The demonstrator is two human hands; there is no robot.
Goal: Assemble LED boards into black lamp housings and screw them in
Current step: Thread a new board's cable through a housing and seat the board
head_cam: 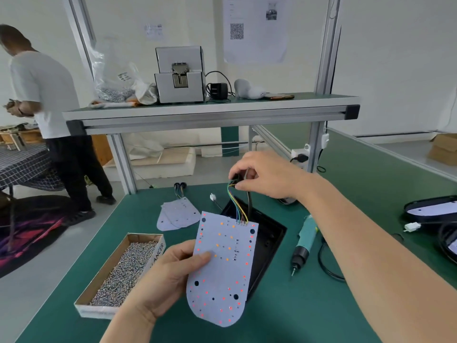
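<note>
Left hand [168,278], right hand [264,174]: curled fingers [247,186].

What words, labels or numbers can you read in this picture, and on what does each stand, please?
"LANCER", its start hidden: side of the screw box.
Wall sheet: a QR code; print too blurred.
Small wall note and bag label: too blurred.

"LANCER" on screw box [156,254] wall

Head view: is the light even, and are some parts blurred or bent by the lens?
In the head view the light is soft and even, with faint shadows on the green table; the LED board in the left hand is sharp; the frame posts lean from wide-angle distortion; the standing person is slightly soft.
</note>
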